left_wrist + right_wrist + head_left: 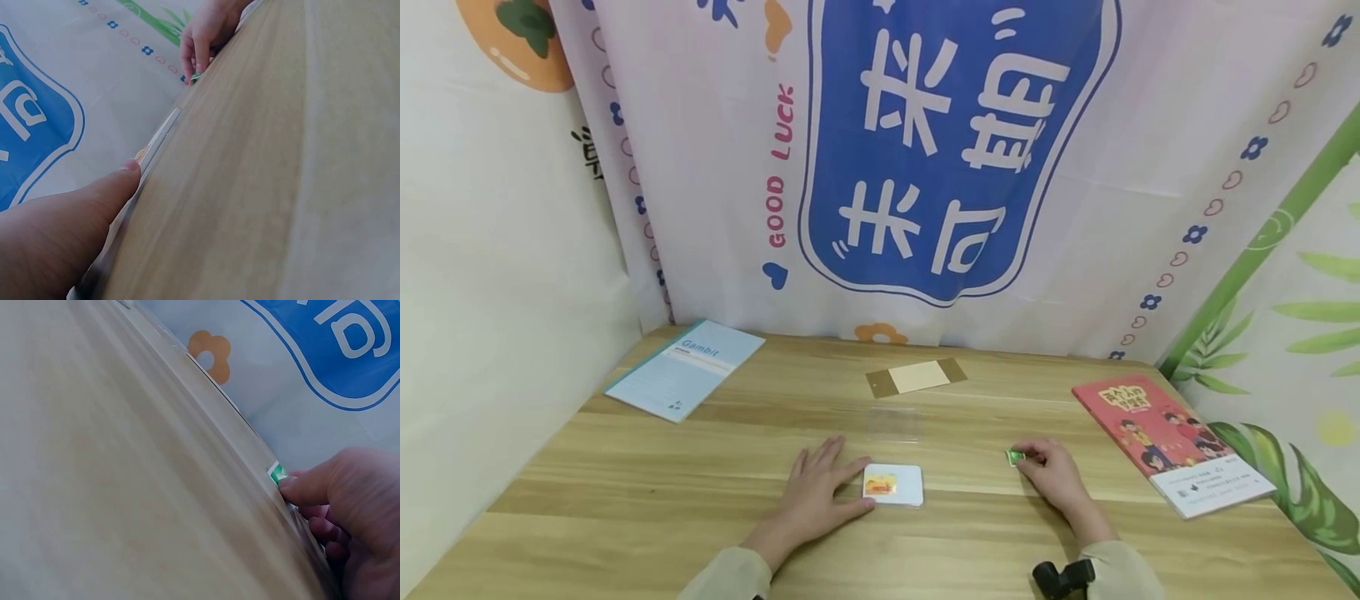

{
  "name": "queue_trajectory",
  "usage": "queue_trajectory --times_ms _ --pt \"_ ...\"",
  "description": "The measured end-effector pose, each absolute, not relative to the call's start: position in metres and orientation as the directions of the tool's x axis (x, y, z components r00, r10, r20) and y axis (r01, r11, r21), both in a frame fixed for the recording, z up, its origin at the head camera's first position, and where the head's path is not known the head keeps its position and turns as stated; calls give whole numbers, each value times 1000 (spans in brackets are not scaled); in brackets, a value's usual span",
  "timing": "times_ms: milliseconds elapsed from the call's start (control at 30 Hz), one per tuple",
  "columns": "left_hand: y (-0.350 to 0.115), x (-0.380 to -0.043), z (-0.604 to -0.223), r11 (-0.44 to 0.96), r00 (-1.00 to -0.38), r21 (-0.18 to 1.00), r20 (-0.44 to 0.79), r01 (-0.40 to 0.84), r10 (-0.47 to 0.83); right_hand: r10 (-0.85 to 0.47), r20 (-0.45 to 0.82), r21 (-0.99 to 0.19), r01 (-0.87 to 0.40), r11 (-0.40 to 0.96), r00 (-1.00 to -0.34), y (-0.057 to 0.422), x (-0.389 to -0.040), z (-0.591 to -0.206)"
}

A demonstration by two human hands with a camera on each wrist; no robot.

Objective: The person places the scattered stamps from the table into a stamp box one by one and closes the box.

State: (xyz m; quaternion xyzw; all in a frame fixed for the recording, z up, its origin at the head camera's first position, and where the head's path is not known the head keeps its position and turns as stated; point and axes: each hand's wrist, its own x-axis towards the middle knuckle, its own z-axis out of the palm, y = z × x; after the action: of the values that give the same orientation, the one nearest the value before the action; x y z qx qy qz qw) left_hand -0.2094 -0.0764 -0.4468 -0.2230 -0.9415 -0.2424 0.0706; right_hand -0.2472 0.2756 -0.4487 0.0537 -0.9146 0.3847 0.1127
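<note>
On the table lies a white card-like block (908,484) with rounded corners, and an orange-yellow sticker (880,485) covers part of its left side. My left hand (817,492) rests on the table with fingers spread, thumb and index tip right at the block's left edge. In the left wrist view the thumb (119,187) meets the side of the thin white block (160,139). Off to the right, my right hand (1054,475) pinches a small green sticker-like piece (1015,457) between thumb and fingers, low over the table. Its white border shows in the right wrist view, beside the thumb (309,484).
Behind the block lies a clear plastic sheet (892,425), and farther back a brown and cream card strip (917,377). A light blue notebook (688,367) is at the back left. A red and white book (1172,442) lies on the right. Printed cloth (722,208) hangs along the table's back edge.
</note>
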Motion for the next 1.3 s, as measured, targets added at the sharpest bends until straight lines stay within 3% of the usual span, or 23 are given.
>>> queue_trajectory --times_ms 867,1133,1300 --pt "-78 -208 -450 780 -893 436 249 448 374 -20 215 -706 -169 687 -976 265 -243 -449" --pt "-77 -210 -448 781 -894 436 245 447 375 -57 279 -691 -242 681 -959 261 -240 -447" --pt "-77 -209 -447 777 -894 444 239 447 378 -74 254 -705 -237 668 -964 263 -240 -446"
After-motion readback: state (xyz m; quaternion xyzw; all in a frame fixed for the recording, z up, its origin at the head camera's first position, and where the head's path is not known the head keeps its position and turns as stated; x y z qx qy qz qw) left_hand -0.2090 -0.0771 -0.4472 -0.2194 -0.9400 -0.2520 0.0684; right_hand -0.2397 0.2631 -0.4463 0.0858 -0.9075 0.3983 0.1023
